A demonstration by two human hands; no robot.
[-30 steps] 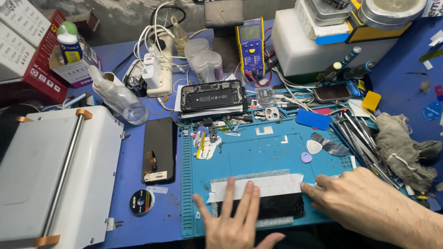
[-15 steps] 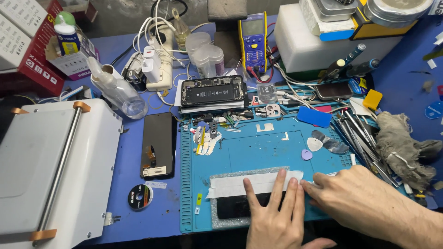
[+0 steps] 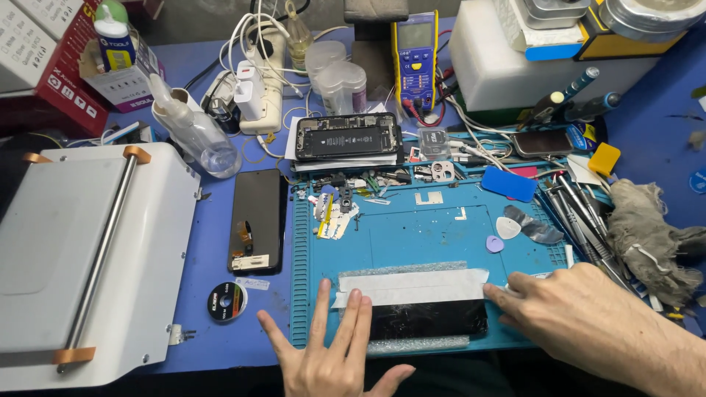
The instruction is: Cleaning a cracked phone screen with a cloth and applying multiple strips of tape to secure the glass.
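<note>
A black phone screen lies on the blue work mat, resting on a strip of bubble wrap. A white film strip covers its upper half. My left hand lies flat with fingers spread, fingertips pressing the left end of the white strip. My right hand rests at the screen's right end, fingertips touching the strip's right edge. Neither hand grips anything.
An opened phone lies above the mat. A second black screen and a small wire spool sit left of the mat. A white machine fills the left. Tweezers, picks, a grey rag and a multimeter crowd the right and back.
My left hand slid right along the strip, then back to its left end. The right hand stayed at the right end. The view has shifted slightly.
</note>
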